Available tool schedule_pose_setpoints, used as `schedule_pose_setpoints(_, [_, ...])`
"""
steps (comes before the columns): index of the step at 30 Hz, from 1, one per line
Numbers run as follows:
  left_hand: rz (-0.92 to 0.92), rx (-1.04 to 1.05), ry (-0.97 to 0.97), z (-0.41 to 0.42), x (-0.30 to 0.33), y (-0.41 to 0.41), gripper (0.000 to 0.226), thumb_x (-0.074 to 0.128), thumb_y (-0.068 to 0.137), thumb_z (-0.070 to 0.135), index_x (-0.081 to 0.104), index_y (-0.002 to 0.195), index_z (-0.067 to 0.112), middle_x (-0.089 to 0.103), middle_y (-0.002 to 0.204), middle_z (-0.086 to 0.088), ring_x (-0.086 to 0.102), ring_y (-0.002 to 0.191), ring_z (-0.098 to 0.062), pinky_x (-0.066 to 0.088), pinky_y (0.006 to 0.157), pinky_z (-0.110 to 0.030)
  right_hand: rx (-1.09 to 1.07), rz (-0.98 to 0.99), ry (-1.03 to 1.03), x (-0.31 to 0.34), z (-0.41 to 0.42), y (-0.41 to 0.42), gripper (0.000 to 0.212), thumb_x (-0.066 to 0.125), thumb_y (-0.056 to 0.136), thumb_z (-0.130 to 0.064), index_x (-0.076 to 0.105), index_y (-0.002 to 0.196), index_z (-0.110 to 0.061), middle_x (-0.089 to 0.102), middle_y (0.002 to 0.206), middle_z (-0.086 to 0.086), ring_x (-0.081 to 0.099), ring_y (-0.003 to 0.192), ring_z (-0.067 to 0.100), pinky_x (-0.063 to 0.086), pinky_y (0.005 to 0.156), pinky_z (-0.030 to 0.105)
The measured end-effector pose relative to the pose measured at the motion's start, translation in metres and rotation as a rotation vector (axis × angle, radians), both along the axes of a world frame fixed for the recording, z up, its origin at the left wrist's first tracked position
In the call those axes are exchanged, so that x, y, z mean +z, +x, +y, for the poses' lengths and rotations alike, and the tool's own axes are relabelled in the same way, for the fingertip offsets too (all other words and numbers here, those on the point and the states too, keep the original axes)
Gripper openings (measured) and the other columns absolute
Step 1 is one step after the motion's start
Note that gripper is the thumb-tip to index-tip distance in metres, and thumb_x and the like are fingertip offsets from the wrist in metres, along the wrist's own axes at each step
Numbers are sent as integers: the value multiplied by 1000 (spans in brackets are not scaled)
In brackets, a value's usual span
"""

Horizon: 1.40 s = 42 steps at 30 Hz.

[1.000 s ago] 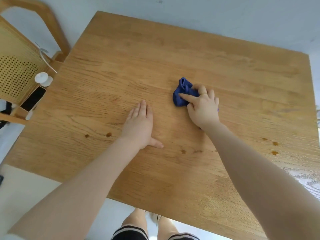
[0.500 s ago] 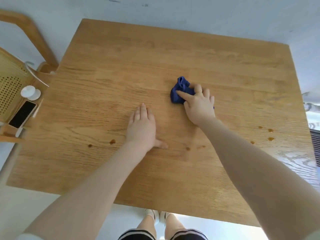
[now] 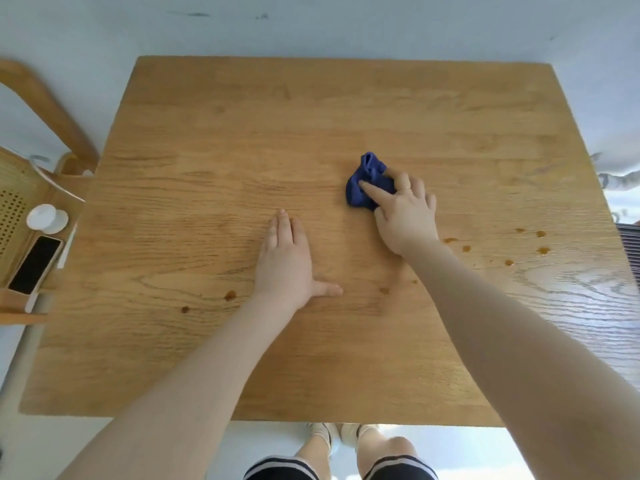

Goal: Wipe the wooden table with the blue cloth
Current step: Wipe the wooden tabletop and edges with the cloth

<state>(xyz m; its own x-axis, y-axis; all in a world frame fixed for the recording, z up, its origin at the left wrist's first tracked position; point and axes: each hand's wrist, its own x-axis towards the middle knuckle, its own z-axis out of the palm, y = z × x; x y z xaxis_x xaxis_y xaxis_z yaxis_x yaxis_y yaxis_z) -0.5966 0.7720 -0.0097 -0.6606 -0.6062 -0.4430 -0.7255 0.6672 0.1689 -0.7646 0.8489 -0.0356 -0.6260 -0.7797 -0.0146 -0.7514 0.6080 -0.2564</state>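
Observation:
The wooden table fills most of the view. A crumpled blue cloth lies on it right of centre. My right hand rests on the cloth, thumb and fingers curled round its near side. My left hand lies flat on the table to the left, fingers straight, thumb spread out. Brown drops dot the wood: two left of my left wrist, several to the right of my right wrist and further right.
A wooden chair with a cane seat stands at the table's left edge; on it lie a black phone and a small white round object. A pale wall runs behind the table. My legs show below the near edge.
The camera view has shifted so the table sits squarer in frame. My right hand with the cloth has moved slightly right on the table. My left hand stays flat in place.

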Motion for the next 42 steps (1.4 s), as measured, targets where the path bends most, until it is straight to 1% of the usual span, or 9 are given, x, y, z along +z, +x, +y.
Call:
schedule_pose_setpoints(5, [-68,-5,40,2,4,-1,137,67,60,70,-16,146,2,-23,153,-16,-14,144,-27,-2,117,-36,-85,-29,-2,5,12,10,49,38,89,-14,48,130,-39,31,143,5,26,125,30,22,101,44])
schedule_pose_setpoints(11, [-84,7,50,1,5,-3,137,67,61,70,-17,146,3,-25,153,-15,-16,144,-27,-2,118,-37,192,-25,-22,1,71,35,51,36,77,-16,62,115,-38,52,126,6,48,106,35,38,80,46])
schedule_pose_setpoints(16, [-185,-2,14,3,5,-6,136,59,63,76,-23,144,4,-29,151,-15,-18,143,-27,-6,116,-37,40,9,21,6,32,-30,48,41,90,-13,51,126,-42,33,144,1,28,126,31,24,100,44])
schedule_pose_setpoints(20, [-157,6,3,13,12,-9,127,64,69,65,-19,145,7,-27,152,-14,-16,144,-26,-5,116,-37,26,-41,-40,2,39,-27,48,41,87,-10,57,121,-39,37,142,2,28,127,31,24,101,47])
schedule_pose_setpoints(26, [-17,-108,146,25,20,-27,94,60,89,34,-11,149,19,-25,154,2,-12,145,-17,7,117,-38,379,-160,-137,-5,91,-14,45,32,81,-23,67,108,-34,53,129,4,42,119,34,28,92,43])
schedule_pose_setpoints(30, [108,-103,167,37,20,-43,81,51,93,28,-7,149,25,-26,152,14,5,146,-20,30,112,-36,209,-80,-169,-8,45,-63,41,40,89,-14,63,116,-35,44,138,2,33,124,33,24,97,43])
schedule_pose_setpoints(32, [116,-96,166,47,18,-50,79,49,93,33,-6,149,26,-25,153,13,13,144,-24,31,112,-40,155,-80,-136,-8,30,-77,39,41,93,-15,60,120,-36,38,143,1,28,128,32,20,102,42])
schedule_pose_setpoints(37, [130,-86,108,74,8,-65,93,51,83,60,3,150,17,-8,159,-2,-5,146,-20,2,119,-39,270,-97,-169,-6,72,-50,38,37,87,-23,66,110,-33,51,130,5,40,119,36,31,94,47])
schedule_pose_setpoints(42, [-25,-118,53,82,8,-75,127,63,62,73,-8,149,13,-15,157,-10,-10,145,-22,1,119,-42,527,-132,-159,-5,110,-63,38,38,84,-24,69,104,-31,58,120,7,50,107,37,37,84,46])
